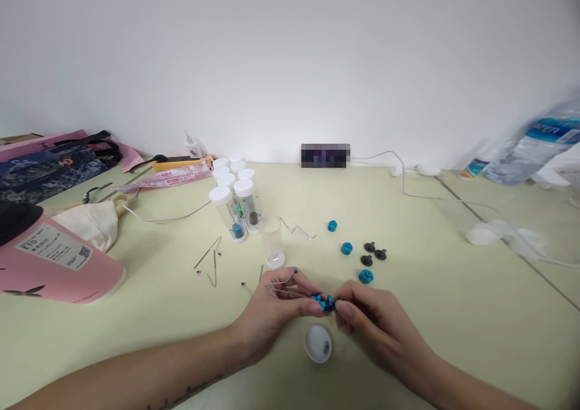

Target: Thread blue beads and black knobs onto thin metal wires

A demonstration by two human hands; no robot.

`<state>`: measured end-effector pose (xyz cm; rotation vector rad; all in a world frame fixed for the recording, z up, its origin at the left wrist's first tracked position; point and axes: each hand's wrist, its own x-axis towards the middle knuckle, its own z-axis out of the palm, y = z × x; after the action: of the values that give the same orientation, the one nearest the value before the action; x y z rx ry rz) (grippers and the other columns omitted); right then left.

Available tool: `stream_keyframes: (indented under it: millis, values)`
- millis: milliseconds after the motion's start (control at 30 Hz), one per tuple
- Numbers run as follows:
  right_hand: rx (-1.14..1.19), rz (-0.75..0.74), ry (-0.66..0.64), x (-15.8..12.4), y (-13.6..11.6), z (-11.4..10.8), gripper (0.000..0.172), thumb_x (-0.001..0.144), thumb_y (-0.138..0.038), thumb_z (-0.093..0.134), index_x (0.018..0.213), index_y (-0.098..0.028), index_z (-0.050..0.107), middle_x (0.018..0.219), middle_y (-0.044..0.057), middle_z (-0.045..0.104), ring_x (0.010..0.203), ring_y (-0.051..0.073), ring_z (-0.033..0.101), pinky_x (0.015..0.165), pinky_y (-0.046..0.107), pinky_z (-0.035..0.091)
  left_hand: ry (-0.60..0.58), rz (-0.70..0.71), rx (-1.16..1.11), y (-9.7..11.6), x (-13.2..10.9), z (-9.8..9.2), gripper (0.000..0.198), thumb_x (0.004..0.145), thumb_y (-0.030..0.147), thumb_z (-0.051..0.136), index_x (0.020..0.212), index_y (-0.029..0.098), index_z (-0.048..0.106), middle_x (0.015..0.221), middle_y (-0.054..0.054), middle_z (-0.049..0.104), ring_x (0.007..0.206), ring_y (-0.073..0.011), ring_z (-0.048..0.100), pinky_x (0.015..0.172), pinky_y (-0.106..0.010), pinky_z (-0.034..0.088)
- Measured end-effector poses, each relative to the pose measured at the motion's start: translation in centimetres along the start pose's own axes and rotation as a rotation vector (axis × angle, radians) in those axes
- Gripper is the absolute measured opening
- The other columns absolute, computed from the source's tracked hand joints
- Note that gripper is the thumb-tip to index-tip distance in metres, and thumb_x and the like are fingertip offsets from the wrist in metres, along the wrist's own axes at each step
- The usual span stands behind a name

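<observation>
Fingers [304,293] of left hand [272,313] and right hand [369,322] pinch one blue bead [324,302] between them; the left also grips a wire [280,283].

Head view under soft, even overhead light. The pale wall [290,54] is grey toward its upper corners and brightest in a patch low down, behind the white-capped vials [235,186]. Shadows on the worktop [430,337] are faint and short, with only a weak one beneath the left hand [272,313] and right hand [371,325]. There is no harsh glare. The centre is sharp: the blue pieces [324,302] pinched between the hands show clean edges. Wide-angle distortion bows the worktop's far edge and stretches the forearms. The water bottle [534,150] at the right margin is smeared. A pixelated block [325,156] sits at the wall's foot.
</observation>
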<state>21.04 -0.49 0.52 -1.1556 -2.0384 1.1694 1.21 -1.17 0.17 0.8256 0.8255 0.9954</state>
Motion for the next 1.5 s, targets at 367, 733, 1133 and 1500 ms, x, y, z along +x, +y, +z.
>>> stream_keyframes:
  millis: [367,733,1133,1500]
  values:
    - [0.003,-0.029,0.041,-0.28,0.11,0.24,0.013,0.093,-0.033,0.046,0.094,-0.022,0.053,0.066,-0.002,0.048,0.06,0.014,0.046,0.054,0.023,0.035,0.008,-0.016,-0.043,0.05,0.04,-0.03,0.017,0.064,0.013,0.079,0.075,0.014,0.067,0.08,-0.005,0.073,0.071,-0.0125,0.065,0.072,-0.025,0.047]
    - [-0.029,-0.04,-0.002,-0.28,-0.06,-0.05,0.035,0.095,-0.046,0.038,0.077,-0.02,0.052,0.065,-0.001,0.051,0.059,0.014,0.046,0.056,0.024,0.035,-0.025,-0.013,-0.033,0.01,-0.05,-0.05,0.017,0.063,0.012,0.08,0.075,0.013,0.068,0.074,-0.004,0.072,0.068,-0.0127,0.064,0.072,-0.025,0.046]
    - [-0.043,-0.052,0.03,-0.37,-0.09,0.13,0.016,0.094,-0.036,0.046,0.092,-0.021,0.052,0.063,-0.003,0.046,0.057,0.013,0.044,0.052,0.022,0.034,-0.017,-0.003,-0.057,0.14,0.08,-0.03,0.015,0.065,0.013,0.079,0.076,0.013,0.068,0.077,-0.004,0.073,0.069,-0.0117,0.063,0.073,-0.024,0.047]
    - [-0.064,-0.035,-0.022,-0.22,-0.21,-0.14,0.037,0.097,-0.044,0.037,0.074,-0.019,0.052,0.064,-0.001,0.05,0.059,0.013,0.045,0.056,0.024,0.034,-0.021,-0.028,-0.022,0.23,-0.06,0.06,0.018,0.063,0.015,0.08,0.076,0.013,0.068,0.075,-0.004,0.072,0.068,-0.0135,0.064,0.073,-0.026,0.047]
